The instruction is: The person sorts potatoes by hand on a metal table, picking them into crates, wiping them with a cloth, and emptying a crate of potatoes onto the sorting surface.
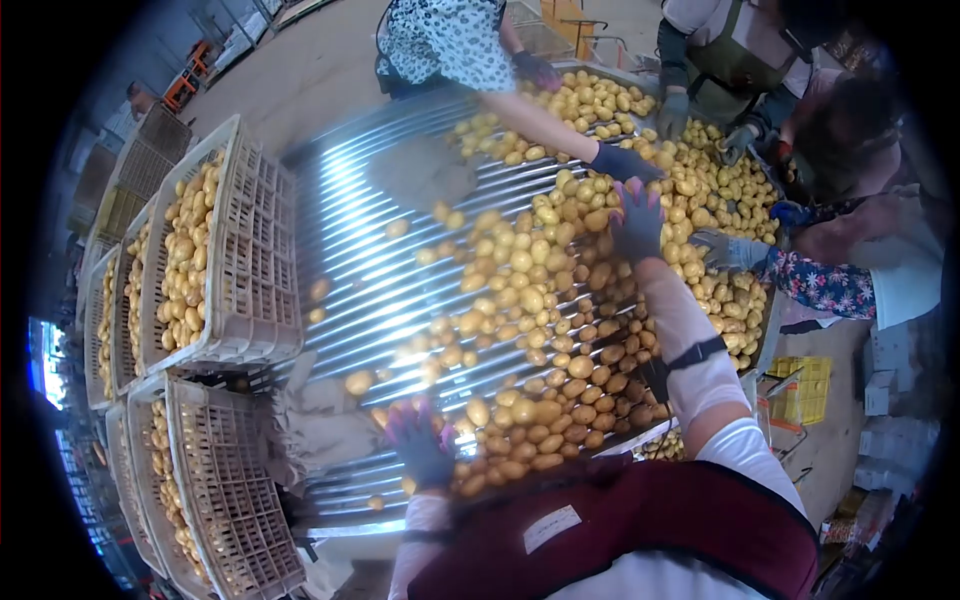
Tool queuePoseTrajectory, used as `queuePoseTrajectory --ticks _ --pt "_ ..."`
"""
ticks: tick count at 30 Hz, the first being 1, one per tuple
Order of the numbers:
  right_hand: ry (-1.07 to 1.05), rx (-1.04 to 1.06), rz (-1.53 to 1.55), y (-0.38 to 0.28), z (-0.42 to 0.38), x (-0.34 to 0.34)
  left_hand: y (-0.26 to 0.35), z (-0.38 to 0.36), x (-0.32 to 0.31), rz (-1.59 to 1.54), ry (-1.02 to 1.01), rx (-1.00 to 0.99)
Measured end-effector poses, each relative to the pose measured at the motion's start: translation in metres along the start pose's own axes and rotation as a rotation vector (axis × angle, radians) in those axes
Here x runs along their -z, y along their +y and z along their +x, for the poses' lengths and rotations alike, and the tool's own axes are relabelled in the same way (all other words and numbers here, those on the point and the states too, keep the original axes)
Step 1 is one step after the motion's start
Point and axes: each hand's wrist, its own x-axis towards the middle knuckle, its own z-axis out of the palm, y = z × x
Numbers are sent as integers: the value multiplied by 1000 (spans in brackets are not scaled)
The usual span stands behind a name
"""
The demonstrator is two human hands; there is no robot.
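Note:
Many potatoes (530, 300) lie across a metal roller table (350, 260). My left hand (420, 450), in a dark glove with pink-purple fingertips, is at the near edge of the rollers beside some potatoes. It looks slightly blurred, with its fingers apart and nothing held. My right hand (637, 222), gloved alike, reaches far across the table. Its fingers are spread over the potatoes at the border of the dense pile (715, 190), and no potato is gripped in it. Just beyond it is a co-worker's dark-gloved hand (625, 162).
White plastic crates (250, 240) filled with potatoes are stacked along the left side. A grey cloth (330, 420) hangs at the table's left edge. Several co-workers stand across and to the right, including a floral sleeve (815, 287). A yellow crate (805, 390) sits at right.

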Motion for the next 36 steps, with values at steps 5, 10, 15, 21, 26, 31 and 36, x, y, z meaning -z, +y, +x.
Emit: queuePoseTrajectory --ticks 5,10,15,21,26,31,36 --pt "-914 28 406 -46 -68 59 4 2 0 36 27 -2" --pt "-439 175 446 -51 -150 39 2 6 -4 -5 89 -14" --pt "-744 237 286 -66 -134 31 27 46 3 -187 141 -313" --pt "-686 220 474 -62 -152 2 77 115 -44 -494 -28 -493" --pt "-765 221 734 -63 -142 -1 92 142 -71 -274 34 -418" --pt "-806 297 738 -85 -127 10 102 162 -38 -220 -234 -349" --pt "-906 156 784 -117 -133 6 110 186 -14 -250 -437 -245"
